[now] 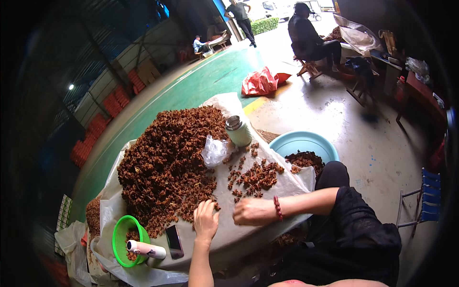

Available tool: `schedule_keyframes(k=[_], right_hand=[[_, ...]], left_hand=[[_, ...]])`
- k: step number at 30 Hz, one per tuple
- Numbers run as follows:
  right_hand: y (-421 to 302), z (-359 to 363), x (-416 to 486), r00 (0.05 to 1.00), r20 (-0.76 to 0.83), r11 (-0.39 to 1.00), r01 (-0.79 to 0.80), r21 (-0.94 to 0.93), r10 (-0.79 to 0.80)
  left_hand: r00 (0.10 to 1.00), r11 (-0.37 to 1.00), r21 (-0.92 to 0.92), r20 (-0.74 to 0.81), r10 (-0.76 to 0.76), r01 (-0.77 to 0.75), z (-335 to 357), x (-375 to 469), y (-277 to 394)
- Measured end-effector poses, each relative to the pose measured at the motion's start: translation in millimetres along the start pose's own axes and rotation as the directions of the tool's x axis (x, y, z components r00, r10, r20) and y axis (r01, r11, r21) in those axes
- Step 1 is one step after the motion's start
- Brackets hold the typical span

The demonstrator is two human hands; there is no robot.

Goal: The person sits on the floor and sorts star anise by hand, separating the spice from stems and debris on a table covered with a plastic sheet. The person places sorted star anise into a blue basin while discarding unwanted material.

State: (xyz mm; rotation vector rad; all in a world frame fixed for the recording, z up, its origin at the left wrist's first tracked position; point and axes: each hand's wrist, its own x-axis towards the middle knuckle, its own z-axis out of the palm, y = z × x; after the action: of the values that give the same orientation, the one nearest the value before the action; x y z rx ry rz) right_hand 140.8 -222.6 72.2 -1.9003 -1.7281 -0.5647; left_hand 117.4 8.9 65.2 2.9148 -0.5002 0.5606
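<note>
A large heap of dried star anise [168, 154] covers the far left part of the cloth-covered table [229, 244]. My left hand [207, 219] rests at the near edge of this heap, fingertips among the pods; whether it pinches one is hidden. To its right, my right hand [252, 211] is curled above the cloth with a red bead bracelet at the wrist. Its fingertips are turned out of sight, so any held pod cannot be seen. Just beyond it lies a smaller spread of whole star anise [258, 177].
Left of my left hand are a phone [174, 242], a white bottle [147, 249] and a green mesh basket [131, 240]. A plastic bag [215, 150] and pale green flask [238, 132] stand beyond. A blue basin [304, 140] holds star anise by my knee. A person [308, 39] sits farther off.
</note>
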Motion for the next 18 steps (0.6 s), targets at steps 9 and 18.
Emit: schedule_keyframes(k=[9,18], right_hand=[[12.4,94.1,-29.0,0.961,0.109,0.942,-0.272,0.194,0.255],[57.0,135.4,16.1,0.916,0.179,0.923,-0.376,0.08,0.358]], left_hand=[[0.892,0.891,-0.056,-0.025,-0.452,0.45,116.8,-85.5,7.9],[0.988,0.975,0.175,-0.099,-0.122,0.138,73.8,-29.1,-92.1]])
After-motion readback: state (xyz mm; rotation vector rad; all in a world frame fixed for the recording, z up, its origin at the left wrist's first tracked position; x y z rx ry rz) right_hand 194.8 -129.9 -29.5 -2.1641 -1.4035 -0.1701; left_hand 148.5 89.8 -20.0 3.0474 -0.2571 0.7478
